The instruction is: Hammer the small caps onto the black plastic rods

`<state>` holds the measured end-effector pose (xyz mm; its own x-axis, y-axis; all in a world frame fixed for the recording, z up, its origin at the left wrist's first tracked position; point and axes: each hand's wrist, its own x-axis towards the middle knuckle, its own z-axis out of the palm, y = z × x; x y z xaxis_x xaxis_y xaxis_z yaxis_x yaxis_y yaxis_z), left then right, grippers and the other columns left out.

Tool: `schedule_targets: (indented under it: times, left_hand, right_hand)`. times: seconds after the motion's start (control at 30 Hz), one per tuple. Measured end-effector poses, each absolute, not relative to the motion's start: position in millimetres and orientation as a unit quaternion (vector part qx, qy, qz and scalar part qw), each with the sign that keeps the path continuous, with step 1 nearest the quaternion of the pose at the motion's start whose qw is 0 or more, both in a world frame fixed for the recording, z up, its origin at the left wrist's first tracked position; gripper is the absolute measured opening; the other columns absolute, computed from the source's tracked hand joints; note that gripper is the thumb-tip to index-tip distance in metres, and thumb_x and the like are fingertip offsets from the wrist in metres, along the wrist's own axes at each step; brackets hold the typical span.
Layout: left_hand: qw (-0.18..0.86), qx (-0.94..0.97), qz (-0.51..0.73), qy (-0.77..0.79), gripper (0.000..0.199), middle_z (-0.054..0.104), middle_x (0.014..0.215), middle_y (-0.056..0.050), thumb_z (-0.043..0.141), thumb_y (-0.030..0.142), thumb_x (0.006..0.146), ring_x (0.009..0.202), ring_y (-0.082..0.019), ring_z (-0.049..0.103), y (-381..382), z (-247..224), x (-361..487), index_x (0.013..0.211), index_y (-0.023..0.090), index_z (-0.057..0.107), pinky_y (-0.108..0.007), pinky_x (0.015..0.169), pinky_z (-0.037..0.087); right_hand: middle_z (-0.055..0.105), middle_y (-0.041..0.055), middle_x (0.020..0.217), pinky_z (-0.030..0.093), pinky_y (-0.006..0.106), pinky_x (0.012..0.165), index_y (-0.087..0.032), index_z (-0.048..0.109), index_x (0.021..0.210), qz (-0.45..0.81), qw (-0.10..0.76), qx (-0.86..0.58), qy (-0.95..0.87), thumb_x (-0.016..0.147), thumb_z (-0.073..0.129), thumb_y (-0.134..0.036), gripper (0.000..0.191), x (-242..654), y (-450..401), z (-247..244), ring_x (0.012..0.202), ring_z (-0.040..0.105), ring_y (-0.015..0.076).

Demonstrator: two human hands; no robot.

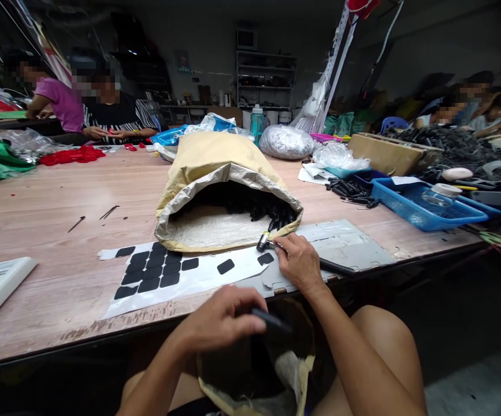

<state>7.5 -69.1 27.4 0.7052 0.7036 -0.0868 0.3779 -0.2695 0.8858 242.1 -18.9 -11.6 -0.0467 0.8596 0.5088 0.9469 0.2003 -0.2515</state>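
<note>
My right hand (300,260) is closed around a small mallet (263,241), resting at the table's front edge. The mallet's head has a black face and a yellowish one, and its black grip sticks out to the right. Over my lap, my left hand (226,318) pinches a dark elongated piece (271,320), too blurred to name. Below it an open sack (308,370) sits between my knees. On the table, black rounded-square stickers (148,268) lie on a white backing sheet (207,280). Behind them a tan sack (224,150) lies with its mouth towards me and several black pieces inside.
A grey board (345,242) lies under my right hand. To the right are a blue tray (423,208), a cardboard box (393,153) and loose black parts. A white box (1,289) lies at the left. Co-workers sit across the table and at far right.
</note>
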Motion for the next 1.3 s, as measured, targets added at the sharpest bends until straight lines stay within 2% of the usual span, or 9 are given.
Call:
schedule_targets:
  times: [0.13,0.43,0.53,0.67,0.77,0.9,1.0,1.13,1.3]
  left_hand:
    - [0.479,0.806,-0.015,0.347,0.026,0.067,0.077,0.003,0.074,0.038,0.077,0.072,-0.015,0.058,-100,-10,14,0.100,0.027,0.075,-0.023,0.062,0.040]
    - [0.373,0.756,-0.106,0.528,0.043,0.069,0.127,-0.014,0.055,0.026,0.087,0.113,-0.031,0.064,-95,-132,44,0.128,0.018,0.066,-0.040,0.096,0.049]
    - [0.384,0.765,-0.129,0.501,0.048,0.072,0.121,-0.012,0.062,0.031,0.083,0.108,-0.033,0.067,-98,-107,47,0.130,0.022,0.067,-0.042,0.091,0.052]
    - [0.499,0.791,-0.175,0.309,0.039,0.076,0.087,-0.004,0.075,0.047,0.074,0.079,-0.026,0.070,-88,-17,38,0.107,0.025,0.077,-0.034,0.071,0.054]
    - [0.637,0.732,-0.048,0.236,0.041,0.073,0.080,-0.003,0.067,0.053,0.084,0.069,-0.017,0.066,-48,50,35,0.109,0.021,0.073,-0.025,0.062,0.051]
    - [0.420,0.768,0.251,0.413,0.036,0.073,0.085,-0.006,0.062,0.048,0.088,0.074,-0.017,0.065,46,75,52,0.100,0.016,0.072,-0.025,0.066,0.050]
    - [0.221,0.716,0.292,0.594,0.034,0.075,0.095,-0.010,0.063,0.046,0.087,0.088,-0.022,0.068,109,59,76,0.098,0.016,0.072,-0.029,0.076,0.051]
    - [0.180,0.687,0.261,0.654,0.041,0.074,0.107,-0.018,0.071,0.049,0.080,0.103,-0.033,0.068,143,35,99,0.102,0.015,0.073,-0.036,0.080,0.050]
    - [0.171,0.686,0.238,0.666,0.029,0.075,0.110,-0.014,0.067,0.040,0.082,0.104,-0.031,0.068,137,29,94,0.104,0.021,0.073,-0.034,0.077,0.048]
  right_hand:
    - [0.065,0.0041,0.097,0.038,0.031,0.083,-0.026,0.070,0.111,-0.078,0.285,-0.633,-0.716,0.091,0.058,-0.022,0.024,241,-18,-12,0.092,0.052,0.0212]
    - [0.064,0.0043,0.096,0.038,0.032,0.083,-0.027,0.070,0.109,-0.078,0.286,-0.633,-0.715,0.092,0.057,-0.023,0.022,241,-19,-10,0.093,0.052,0.0218]
    - [0.064,0.0047,0.097,0.038,0.032,0.083,-0.027,0.070,0.110,-0.078,0.286,-0.631,-0.717,0.092,0.057,-0.023,0.023,241,-18,-11,0.093,0.052,0.0219]
    - [0.064,0.0050,0.097,0.037,0.033,0.083,-0.026,0.070,0.110,-0.083,0.282,-0.632,-0.717,0.092,0.057,-0.024,0.023,240,-18,-12,0.093,0.052,0.0223]
    - [0.064,0.0052,0.097,0.037,0.034,0.082,-0.027,0.070,0.110,-0.089,0.276,-0.635,-0.716,0.092,0.056,-0.024,0.022,239,-18,-11,0.093,0.051,0.0226]
    - [0.063,0.0052,0.098,0.037,0.033,0.082,-0.027,0.069,0.111,-0.085,0.276,-0.638,-0.714,0.091,0.057,-0.025,0.023,238,-19,-10,0.093,0.051,0.0227]
    - [0.063,0.0048,0.097,0.037,0.033,0.083,-0.027,0.069,0.109,-0.077,0.283,-0.635,-0.714,0.091,0.057,-0.023,0.022,239,-19,-9,0.094,0.051,0.0225]
    - [0.063,0.0044,0.098,0.038,0.032,0.084,-0.027,0.069,0.109,-0.070,0.293,-0.630,-0.716,0.091,0.057,-0.024,0.022,241,-18,-10,0.095,0.051,0.0223]
    - [0.064,0.0041,0.098,0.038,0.033,0.083,-0.027,0.069,0.109,-0.068,0.292,-0.633,-0.714,0.091,0.058,-0.024,0.022,241,-18,-10,0.094,0.052,0.0224]
